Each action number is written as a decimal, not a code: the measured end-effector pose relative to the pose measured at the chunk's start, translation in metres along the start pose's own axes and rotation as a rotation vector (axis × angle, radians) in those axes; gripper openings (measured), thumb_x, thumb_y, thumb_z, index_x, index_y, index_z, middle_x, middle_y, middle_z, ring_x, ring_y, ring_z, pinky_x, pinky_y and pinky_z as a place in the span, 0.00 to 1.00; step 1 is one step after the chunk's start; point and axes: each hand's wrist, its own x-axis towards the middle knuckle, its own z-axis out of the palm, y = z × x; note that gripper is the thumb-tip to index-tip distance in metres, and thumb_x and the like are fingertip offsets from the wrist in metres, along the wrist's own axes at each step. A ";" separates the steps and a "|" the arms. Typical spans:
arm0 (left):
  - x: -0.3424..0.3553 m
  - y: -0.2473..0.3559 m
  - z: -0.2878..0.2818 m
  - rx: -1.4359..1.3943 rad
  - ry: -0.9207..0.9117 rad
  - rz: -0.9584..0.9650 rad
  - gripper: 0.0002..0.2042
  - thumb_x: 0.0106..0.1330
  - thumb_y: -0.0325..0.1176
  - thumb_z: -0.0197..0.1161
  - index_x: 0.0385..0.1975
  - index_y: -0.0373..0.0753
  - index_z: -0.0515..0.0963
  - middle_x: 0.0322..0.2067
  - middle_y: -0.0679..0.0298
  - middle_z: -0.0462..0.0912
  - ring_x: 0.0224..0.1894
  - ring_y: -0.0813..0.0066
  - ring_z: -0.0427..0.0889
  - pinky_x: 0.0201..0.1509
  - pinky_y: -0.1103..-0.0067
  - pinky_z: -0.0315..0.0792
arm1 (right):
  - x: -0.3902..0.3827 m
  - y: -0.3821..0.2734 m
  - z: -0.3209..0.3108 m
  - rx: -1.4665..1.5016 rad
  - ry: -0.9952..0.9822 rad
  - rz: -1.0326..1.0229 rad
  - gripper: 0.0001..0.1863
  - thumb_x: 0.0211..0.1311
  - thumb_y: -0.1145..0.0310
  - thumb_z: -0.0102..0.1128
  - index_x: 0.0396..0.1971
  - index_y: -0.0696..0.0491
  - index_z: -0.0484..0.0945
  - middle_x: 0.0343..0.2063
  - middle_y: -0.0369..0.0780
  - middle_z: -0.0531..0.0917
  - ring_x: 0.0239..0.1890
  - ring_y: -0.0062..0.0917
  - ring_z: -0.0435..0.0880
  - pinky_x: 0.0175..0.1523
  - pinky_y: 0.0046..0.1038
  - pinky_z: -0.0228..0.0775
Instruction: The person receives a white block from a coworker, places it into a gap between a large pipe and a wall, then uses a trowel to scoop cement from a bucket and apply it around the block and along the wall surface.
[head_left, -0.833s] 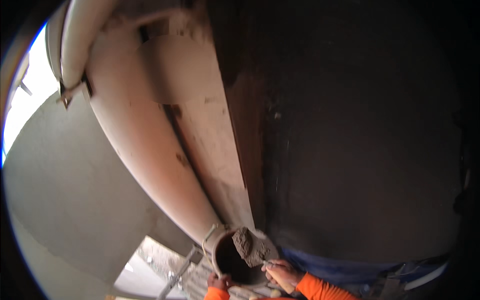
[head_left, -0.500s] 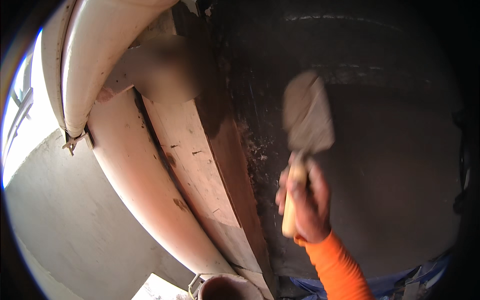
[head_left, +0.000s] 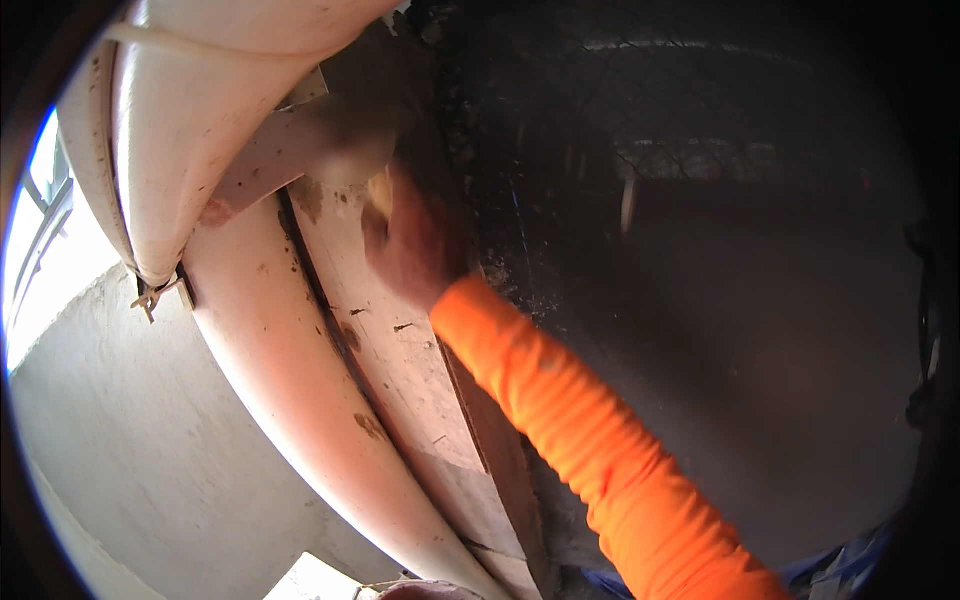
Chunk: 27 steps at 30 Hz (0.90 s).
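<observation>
From the lower right, my right arm in an orange sleeve reaches across to the pale board beside the dark wall. My right hand (head_left: 415, 240) is closed around the light wooden handle of a trowel (head_left: 380, 195). The blade cannot be made out; that spot is blurred and dim. The hand is in front of the upper part of the board (head_left: 390, 370), near its border with the dark wall surface (head_left: 720, 330). Whether the blade touches anything, I cannot tell. My left hand is out of view.
Thick pale pipes (head_left: 290, 360) run down the left side, beside a grey wall (head_left: 150, 420). At the bottom edge the rim of a bucket (head_left: 425, 590) shows. Blue sheeting (head_left: 850, 560) lies at the lower right.
My right hand has swung left and up with the trowel, from in front of the dark wall to the board. The bucket has slipped lower in view.
</observation>
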 end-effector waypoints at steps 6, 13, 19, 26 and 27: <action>-0.004 -0.010 0.005 0.019 -0.006 -0.029 0.36 0.56 0.19 0.70 0.64 0.32 0.60 0.35 0.52 0.81 0.25 0.65 0.80 0.23 0.68 0.81 | -0.062 0.015 -0.036 0.290 -0.038 0.039 0.26 0.65 0.68 0.67 0.58 0.55 0.64 0.34 0.40 0.78 0.34 0.29 0.80 0.41 0.35 0.77; 0.003 -0.028 0.017 0.068 -0.051 -0.064 0.28 0.58 0.21 0.70 0.57 0.31 0.64 0.30 0.53 0.80 0.23 0.65 0.80 0.23 0.67 0.80 | -0.006 0.077 -0.078 0.249 -0.073 0.294 0.24 0.72 0.60 0.59 0.60 0.60 0.71 0.47 0.53 0.84 0.52 0.41 0.84 0.56 0.38 0.75; -0.004 -0.033 0.030 0.083 -0.089 -0.075 0.25 0.59 0.22 0.70 0.54 0.31 0.65 0.29 0.53 0.80 0.22 0.65 0.80 0.22 0.67 0.80 | 0.090 0.088 -0.073 -0.025 -0.018 0.109 0.22 0.69 0.59 0.59 0.56 0.58 0.74 0.47 0.54 0.84 0.51 0.50 0.84 0.56 0.42 0.75; -0.004 -0.042 0.032 0.094 -0.117 -0.073 0.22 0.59 0.22 0.70 0.50 0.30 0.67 0.27 0.54 0.80 0.21 0.65 0.80 0.20 0.67 0.80 | 0.141 0.075 -0.053 -0.216 -0.122 0.106 0.24 0.66 0.58 0.59 0.57 0.56 0.75 0.49 0.53 0.84 0.56 0.51 0.82 0.61 0.44 0.74; -0.003 -0.042 0.032 0.096 -0.122 -0.071 0.22 0.59 0.22 0.70 0.49 0.30 0.67 0.27 0.54 0.80 0.21 0.65 0.80 0.20 0.67 0.80 | 0.136 0.074 -0.052 -0.254 -0.143 0.127 0.24 0.66 0.58 0.59 0.57 0.55 0.75 0.50 0.53 0.84 0.56 0.51 0.81 0.61 0.44 0.73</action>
